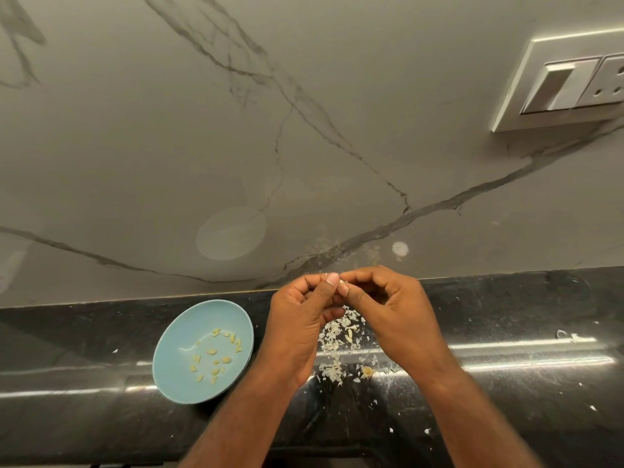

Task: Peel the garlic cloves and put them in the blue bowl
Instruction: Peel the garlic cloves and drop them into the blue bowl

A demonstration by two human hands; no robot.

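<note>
Together, left hand [300, 319] and right hand [395, 309] pinch a garlic clove [343, 282] — fingers [364, 275] curled — over peelings [337, 346].

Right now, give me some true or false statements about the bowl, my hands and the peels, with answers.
1. The blue bowl holds peeled cloves. True.
2. The blue bowl sits to the right of both hands. False: it sits to the left of the left hand.
3. The left hand and the right hand both pinch one garlic clove. True.
4. The garlic skins are piled in the blue bowl. False: they lie on the black counter beneath the hands.
</note>
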